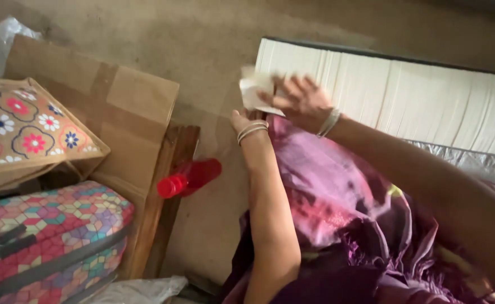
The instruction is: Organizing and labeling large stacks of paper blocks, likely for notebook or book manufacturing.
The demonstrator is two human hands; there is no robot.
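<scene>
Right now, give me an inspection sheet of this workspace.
Surface: bare grey floor.
Job's things: white slip of paper in front of a big white paper stack; purple cloth below.
Clutter: red bottle on a wooden plank, cardboard box, floral bag, patterned suitcase.
Grips: right hand on the slip, blurred; left hand mostly hidden.
Cables: nothing seen.
Surroundings: plastic bag in the corner.

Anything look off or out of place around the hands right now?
One thing: a red bottle lies on its side at the edge of a wooden board, partly overhanging the floor. No spill shows. The right hand holds a white sheet against the tall white paper stack; the sheet is too blurred to judge.
</scene>
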